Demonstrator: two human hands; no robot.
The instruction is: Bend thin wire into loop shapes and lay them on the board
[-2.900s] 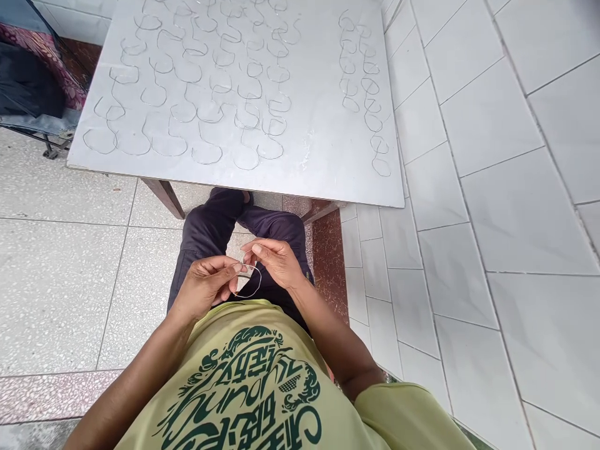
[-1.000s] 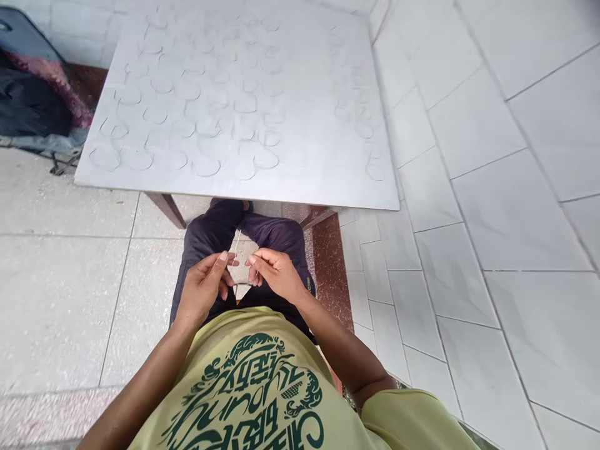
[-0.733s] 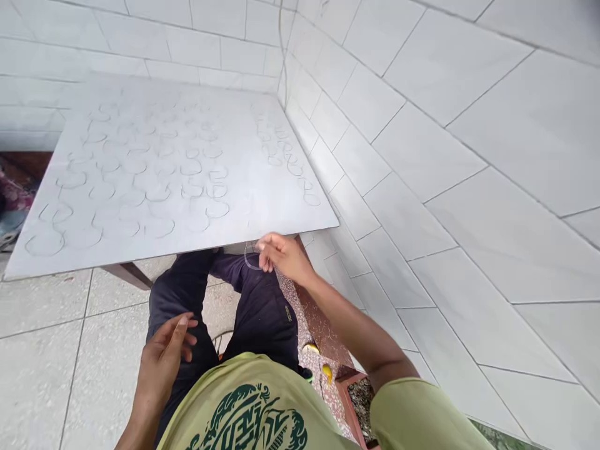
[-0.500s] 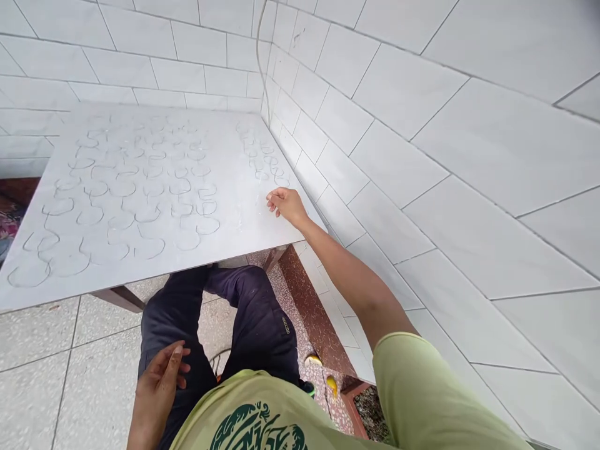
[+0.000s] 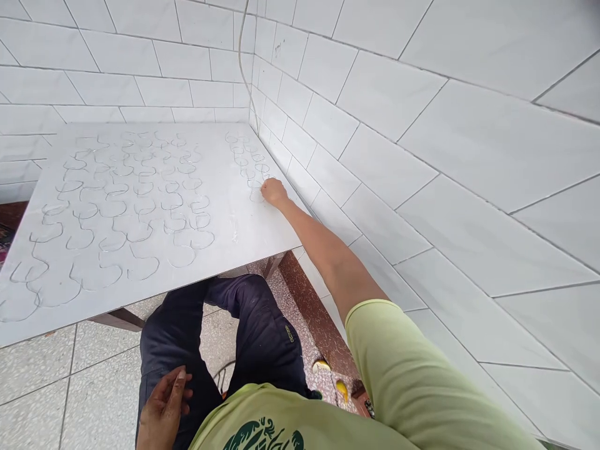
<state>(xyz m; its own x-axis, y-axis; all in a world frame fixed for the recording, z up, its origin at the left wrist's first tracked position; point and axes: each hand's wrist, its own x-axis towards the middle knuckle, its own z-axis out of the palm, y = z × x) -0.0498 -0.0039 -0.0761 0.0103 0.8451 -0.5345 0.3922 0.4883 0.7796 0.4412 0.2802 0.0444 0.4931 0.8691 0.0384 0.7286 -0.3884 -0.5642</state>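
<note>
My right hand point(image 5: 273, 191) reaches out over the white table point(image 5: 234, 215) near the wall, at the near end of a short column of bent wire loops point(image 5: 244, 159). Its fingers are pinched together on a thin wire loop point(image 5: 256, 195) that lies at the table surface. My left hand point(image 5: 163, 411) rests low on my dark trouser leg with its fingers loosely apart and nothing in them. Many more wire loops point(image 5: 122, 206) lie in rows across the left and middle of the table.
A white tiled wall point(image 5: 422, 144) runs close along the table's right side, with another behind it. A thin cable point(image 5: 241, 56) hangs down in the corner. Below are a speckled floor point(image 5: 56, 381) and a reddish step point(image 5: 319, 319).
Both hands worked the wire at my lap. Then my right hand carried the loop up and forward to the table's right column, my left hand dropped to my thigh, and the view tilted up.
</note>
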